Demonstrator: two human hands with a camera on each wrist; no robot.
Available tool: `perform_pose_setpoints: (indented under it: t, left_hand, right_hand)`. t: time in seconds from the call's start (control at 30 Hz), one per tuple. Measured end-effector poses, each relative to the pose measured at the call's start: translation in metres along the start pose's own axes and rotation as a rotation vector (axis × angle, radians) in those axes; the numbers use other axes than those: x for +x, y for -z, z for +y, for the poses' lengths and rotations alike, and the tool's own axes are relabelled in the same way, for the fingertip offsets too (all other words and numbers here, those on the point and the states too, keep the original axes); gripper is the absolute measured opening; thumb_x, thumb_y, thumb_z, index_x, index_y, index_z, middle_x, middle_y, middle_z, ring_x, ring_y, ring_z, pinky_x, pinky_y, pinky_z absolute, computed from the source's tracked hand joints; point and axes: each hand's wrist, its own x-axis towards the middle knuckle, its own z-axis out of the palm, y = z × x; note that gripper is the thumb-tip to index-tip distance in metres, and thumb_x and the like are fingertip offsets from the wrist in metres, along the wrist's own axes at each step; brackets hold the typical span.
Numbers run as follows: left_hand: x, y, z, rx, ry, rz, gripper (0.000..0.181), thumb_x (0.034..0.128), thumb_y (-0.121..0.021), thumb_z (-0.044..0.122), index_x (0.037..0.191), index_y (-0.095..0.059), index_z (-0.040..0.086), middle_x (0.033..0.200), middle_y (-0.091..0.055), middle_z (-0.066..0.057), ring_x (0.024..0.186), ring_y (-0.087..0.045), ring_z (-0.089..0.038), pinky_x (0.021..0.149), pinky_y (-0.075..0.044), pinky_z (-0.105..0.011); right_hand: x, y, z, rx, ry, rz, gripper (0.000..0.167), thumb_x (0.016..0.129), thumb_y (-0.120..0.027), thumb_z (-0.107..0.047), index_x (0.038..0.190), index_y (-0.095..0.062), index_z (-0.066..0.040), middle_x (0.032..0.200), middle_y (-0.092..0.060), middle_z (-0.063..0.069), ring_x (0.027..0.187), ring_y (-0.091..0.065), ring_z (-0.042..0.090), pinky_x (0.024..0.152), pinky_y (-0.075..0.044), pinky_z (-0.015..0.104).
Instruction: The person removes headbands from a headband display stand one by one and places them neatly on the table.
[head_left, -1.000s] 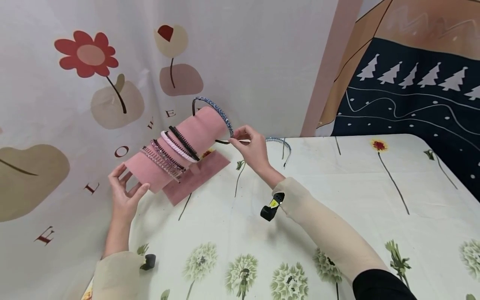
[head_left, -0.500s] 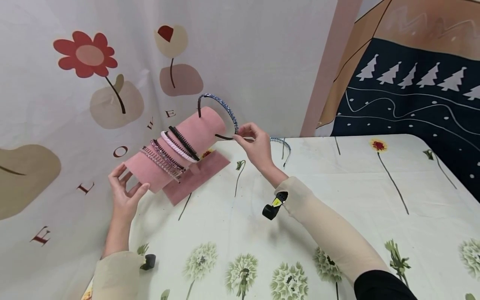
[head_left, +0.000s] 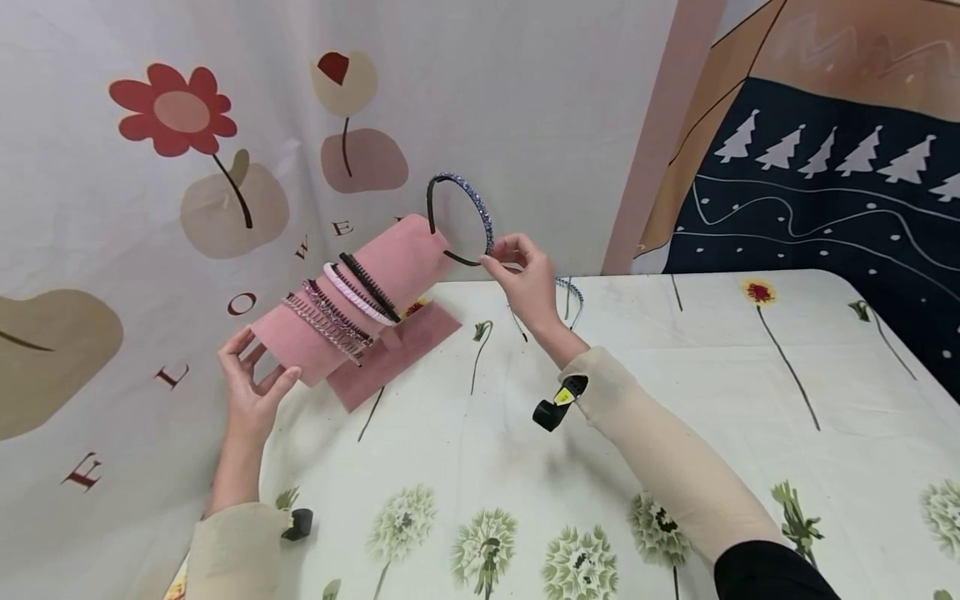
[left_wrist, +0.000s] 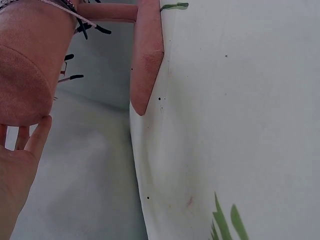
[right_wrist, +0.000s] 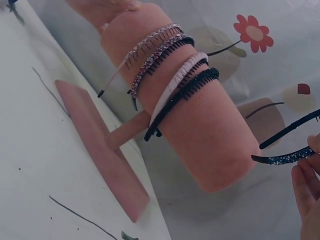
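Note:
A pink padded roll (head_left: 397, 254) on a flat pink base (head_left: 397, 358) carries several headbands, among them a pale lilac one (head_left: 354, 293) beside a black one (head_left: 369, 287). My left hand (head_left: 251, 396) holds the roll's lower left end between thumb and fingers. Off the other end, my right hand (head_left: 525, 279) pinches a glittery blue headband (head_left: 480, 204); its tips are close to the roll's end. In the right wrist view the blue headband (right_wrist: 285, 158) shows beside the roll (right_wrist: 215, 135), pinched by my right hand (right_wrist: 310, 185).
Behind my right hand, another bluish headband (head_left: 576, 302) lies on the flowered tablecloth (head_left: 675, 375). A pale flower-printed curtain (head_left: 510, 100) hangs behind the table. At the right is a dark cloth with white trees (head_left: 810, 225).
My right hand has moved right and slightly up, drawing the blue headband off the roll's end. My left hand and the roll have stayed in place.

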Motion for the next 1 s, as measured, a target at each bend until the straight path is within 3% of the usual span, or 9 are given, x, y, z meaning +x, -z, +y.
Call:
perform_pose_setpoints:
  t: [0.33, 0.67, 1.0]
  left_hand:
    - [-0.001, 0.001, 0.002, 0.04, 0.023, -0.006, 0.078, 0.082, -0.06, -0.014, 0.147, -0.027, 0.012, 0.146, -0.028, -0.001, 0.135, -0.038, -0.017, 0.096, -0.05, -0.007]
    - [-0.003, 0.0, 0.002, 0.027, 0.013, -0.008, 0.079, 0.0809, -0.06, -0.015, 0.147, -0.027, 0.012, 0.147, -0.027, -0.001, 0.134, -0.038, -0.018, 0.097, -0.05, -0.008]
    - [-0.001, 0.0, 0.004, 0.063, 0.02, -0.015, 0.081, 0.0815, -0.062, -0.014, 0.149, -0.026, 0.013, 0.148, -0.027, 0.0, 0.136, -0.037, -0.019, 0.096, -0.049, -0.006]
  right_hand:
    - [0.006, 0.015, 0.001, -0.014, 0.003, 0.031, 0.02, 0.088, -0.074, -0.01, 0.101, -0.062, 0.001, 0.093, -0.062, 0.0, 0.089, -0.063, 0.009, 0.084, -0.06, 0.021]
    - [0.014, 0.039, 0.002, -0.089, 0.002, 0.042, 0.024, 0.09, -0.073, -0.013, 0.106, -0.062, 0.001, 0.1, -0.063, 0.006, 0.093, -0.062, 0.009, 0.083, -0.058, 0.017]
    - [0.022, 0.068, 0.0, -0.111, 0.023, 0.096, 0.02, 0.09, -0.073, -0.013, 0.104, -0.064, -0.002, 0.095, -0.062, -0.007, 0.09, -0.061, 0.005, 0.08, -0.056, 0.012]
